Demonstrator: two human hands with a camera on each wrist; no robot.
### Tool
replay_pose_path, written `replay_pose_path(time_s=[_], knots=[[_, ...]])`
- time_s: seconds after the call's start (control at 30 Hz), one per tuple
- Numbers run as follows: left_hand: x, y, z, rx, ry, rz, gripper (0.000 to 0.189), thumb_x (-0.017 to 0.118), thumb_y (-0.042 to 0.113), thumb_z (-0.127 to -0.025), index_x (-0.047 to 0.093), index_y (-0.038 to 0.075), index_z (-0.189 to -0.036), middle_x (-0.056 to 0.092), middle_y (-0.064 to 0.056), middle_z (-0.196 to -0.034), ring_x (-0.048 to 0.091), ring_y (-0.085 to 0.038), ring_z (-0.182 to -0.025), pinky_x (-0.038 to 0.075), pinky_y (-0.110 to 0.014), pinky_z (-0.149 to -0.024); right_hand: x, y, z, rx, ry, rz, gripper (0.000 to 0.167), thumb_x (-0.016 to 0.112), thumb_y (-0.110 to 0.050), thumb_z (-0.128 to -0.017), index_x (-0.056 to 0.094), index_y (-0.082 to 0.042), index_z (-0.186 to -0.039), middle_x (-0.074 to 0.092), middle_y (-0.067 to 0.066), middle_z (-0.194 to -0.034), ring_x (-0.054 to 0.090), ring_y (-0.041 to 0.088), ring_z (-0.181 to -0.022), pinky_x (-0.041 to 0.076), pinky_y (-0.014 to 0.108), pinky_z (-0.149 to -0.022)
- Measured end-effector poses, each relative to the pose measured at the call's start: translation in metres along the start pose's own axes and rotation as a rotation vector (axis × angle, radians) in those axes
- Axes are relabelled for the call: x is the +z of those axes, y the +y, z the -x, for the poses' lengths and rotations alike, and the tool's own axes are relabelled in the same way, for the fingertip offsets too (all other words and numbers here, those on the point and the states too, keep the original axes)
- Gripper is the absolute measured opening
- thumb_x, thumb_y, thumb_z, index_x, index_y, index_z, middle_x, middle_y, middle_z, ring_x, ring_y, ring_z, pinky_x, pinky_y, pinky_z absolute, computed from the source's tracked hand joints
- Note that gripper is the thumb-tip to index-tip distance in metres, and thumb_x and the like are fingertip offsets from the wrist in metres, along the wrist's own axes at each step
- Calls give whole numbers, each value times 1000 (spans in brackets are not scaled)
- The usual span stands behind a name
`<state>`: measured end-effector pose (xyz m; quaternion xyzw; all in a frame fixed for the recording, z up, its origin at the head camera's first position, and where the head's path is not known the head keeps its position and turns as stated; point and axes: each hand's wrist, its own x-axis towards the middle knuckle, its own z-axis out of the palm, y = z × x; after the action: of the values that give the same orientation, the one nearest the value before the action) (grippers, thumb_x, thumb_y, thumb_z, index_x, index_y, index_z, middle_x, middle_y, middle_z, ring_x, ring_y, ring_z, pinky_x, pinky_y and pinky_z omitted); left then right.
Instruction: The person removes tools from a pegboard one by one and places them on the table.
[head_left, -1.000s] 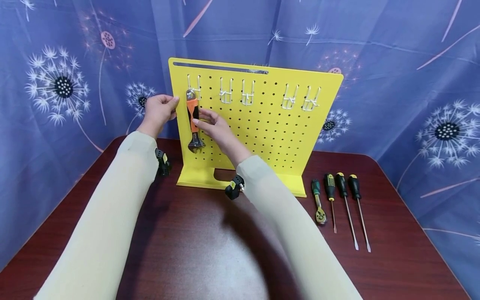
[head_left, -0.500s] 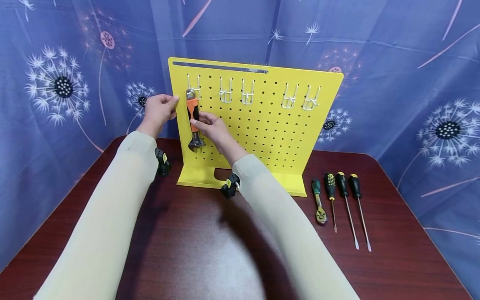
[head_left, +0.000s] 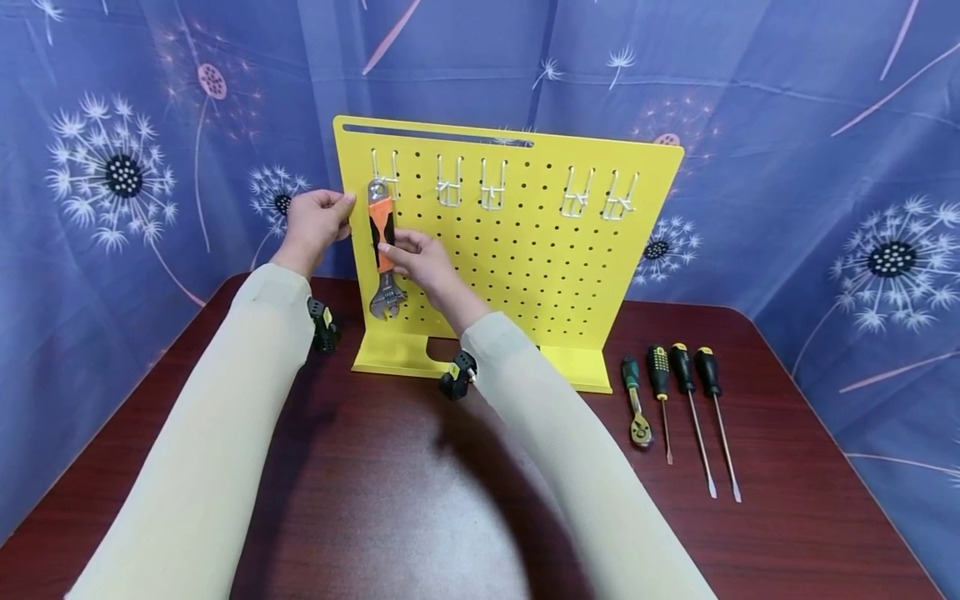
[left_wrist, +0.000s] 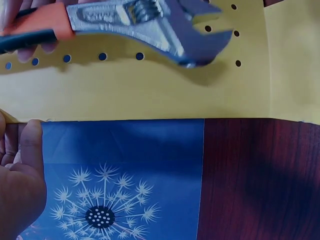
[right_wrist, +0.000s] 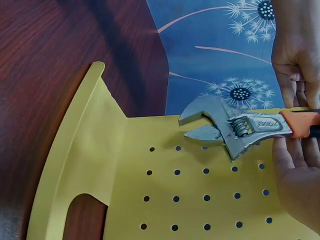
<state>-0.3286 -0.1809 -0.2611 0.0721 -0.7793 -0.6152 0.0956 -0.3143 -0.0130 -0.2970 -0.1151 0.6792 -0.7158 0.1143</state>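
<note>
An adjustable wrench (head_left: 381, 218) with an orange and black handle hangs head down before the left side of a yellow pegboard (head_left: 510, 258). Its round handle end overlaps the leftmost white hook (head_left: 394, 171) in the head view. My right hand (head_left: 426, 260) holds the handle from the right, thumb in front. At the board's left edge, my left hand (head_left: 315, 223) pinches the rim between thumb and fingers. In the right wrist view the wrench's metal head (right_wrist: 220, 122) stands out over the perforated panel.
Several other white wire hooks (head_left: 492, 187) line the board's upper part. On the dark red table (head_left: 390, 500), to the right, lie a green-handled ratchet (head_left: 636, 404) and three screwdrivers (head_left: 684, 367). A blue dandelion-print curtain (head_left: 787, 125) surrounds the table behind.
The wrench's head has swung outward from the board and sits slightly lower in the head view. My right hand has shifted slightly left; my left hand keeps its place on the edge.
</note>
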Motion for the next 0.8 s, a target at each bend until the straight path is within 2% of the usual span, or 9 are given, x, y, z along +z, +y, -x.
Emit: replay_pose_path(time_s=[0.27,0.5,0.63,0.8], knots=[[1,1,2,0,5,14,27,59,31,-104,68,6,-111,54,12,-87,54,0,-81,52,-10,-70,-1,10,7,29,-49,-2,38,63,-15,-103,60,1,-138,64,18,-140,63,34,-129,52,38,-111],[2,1,1,-12,3,-1,30,58,32,-104,68,6,-116,54,11,-91,54,-1,-84,52,-12,-74,1,12,16,-4,-2,25,36,65,-17,-102,65,0,-134,68,18,-132,68,33,-121,58,35,-103],[1,-1,0,-24,11,-2,29,58,32,-104,68,7,-115,54,11,-90,54,-2,-85,52,-13,-75,2,9,22,-8,0,37,34,64,-17,-103,66,0,-133,69,18,-131,71,28,-114,59,34,-100],[0,-1,0,-22,8,4,31,59,33,-104,68,6,-116,54,11,-89,54,-2,-85,52,-12,-73,2,5,28,-15,2,24,34,63,-15,-103,66,1,-133,69,21,-130,72,29,-110,60,35,-98]])
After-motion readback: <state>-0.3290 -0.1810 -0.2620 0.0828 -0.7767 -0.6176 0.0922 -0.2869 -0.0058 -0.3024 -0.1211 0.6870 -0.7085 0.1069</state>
